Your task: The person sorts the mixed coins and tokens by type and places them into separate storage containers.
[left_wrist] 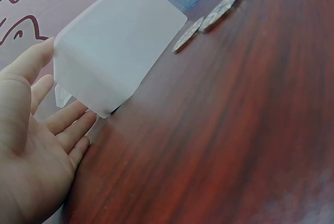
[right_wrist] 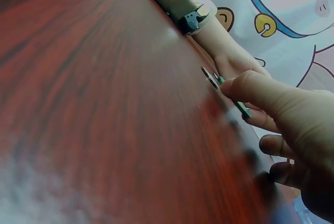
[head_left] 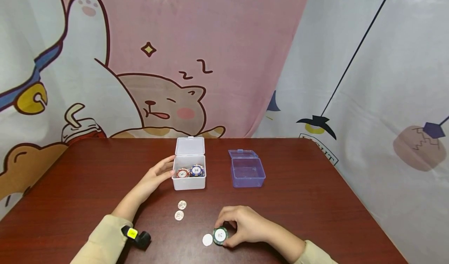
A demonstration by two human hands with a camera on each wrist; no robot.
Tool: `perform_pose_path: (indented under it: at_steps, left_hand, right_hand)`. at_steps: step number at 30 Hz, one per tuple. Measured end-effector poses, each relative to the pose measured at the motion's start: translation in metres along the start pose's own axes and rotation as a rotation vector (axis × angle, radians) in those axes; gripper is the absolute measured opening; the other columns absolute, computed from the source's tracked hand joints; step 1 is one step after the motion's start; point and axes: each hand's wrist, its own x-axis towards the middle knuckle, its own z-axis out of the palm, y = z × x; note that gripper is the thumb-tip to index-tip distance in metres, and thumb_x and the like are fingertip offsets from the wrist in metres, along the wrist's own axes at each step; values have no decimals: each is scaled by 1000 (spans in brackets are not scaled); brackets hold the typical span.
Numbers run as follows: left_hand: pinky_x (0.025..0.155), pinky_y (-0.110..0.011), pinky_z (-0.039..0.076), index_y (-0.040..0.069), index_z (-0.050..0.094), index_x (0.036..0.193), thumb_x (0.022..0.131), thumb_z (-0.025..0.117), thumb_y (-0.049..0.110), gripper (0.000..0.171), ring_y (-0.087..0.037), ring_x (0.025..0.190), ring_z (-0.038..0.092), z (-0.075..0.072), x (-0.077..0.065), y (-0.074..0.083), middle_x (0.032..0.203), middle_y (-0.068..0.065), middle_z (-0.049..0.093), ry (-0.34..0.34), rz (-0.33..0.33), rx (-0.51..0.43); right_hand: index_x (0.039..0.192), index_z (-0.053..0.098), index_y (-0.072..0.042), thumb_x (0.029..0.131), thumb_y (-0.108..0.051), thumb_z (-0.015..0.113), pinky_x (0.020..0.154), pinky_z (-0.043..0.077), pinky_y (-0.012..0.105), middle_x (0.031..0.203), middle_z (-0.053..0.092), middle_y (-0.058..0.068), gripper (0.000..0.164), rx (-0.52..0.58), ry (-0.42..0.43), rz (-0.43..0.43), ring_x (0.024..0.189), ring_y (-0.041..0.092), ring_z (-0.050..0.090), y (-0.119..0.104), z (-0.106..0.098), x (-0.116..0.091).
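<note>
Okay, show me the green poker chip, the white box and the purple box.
Green poker chip (head_left: 220,235): head view, middle of its numbered face.
White box (head_left: 189,183): head view, front wall.
Purple box (head_left: 247,182): head view, front wall.

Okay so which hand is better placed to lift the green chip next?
Probably the right hand: it pinches the green chip by its edge. The left hand is farther off, touching the side of the white box.
</note>
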Motion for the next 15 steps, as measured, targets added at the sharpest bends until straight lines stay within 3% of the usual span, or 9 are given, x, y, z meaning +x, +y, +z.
perform_pose_path:
  at_steps: [15]
  left_hand:
    - [100, -53, 29, 8, 36, 147, 96, 57, 9, 55, -37, 125, 43, -1, 0, -2, 138, -24, 46, 0, 15, 2]
  right_hand:
    - [99, 70, -26, 64, -16, 85, 55, 37, 15, 91, 58, -19, 39, 39, 191, 107, 63, 8, 47, 11, -4, 20]
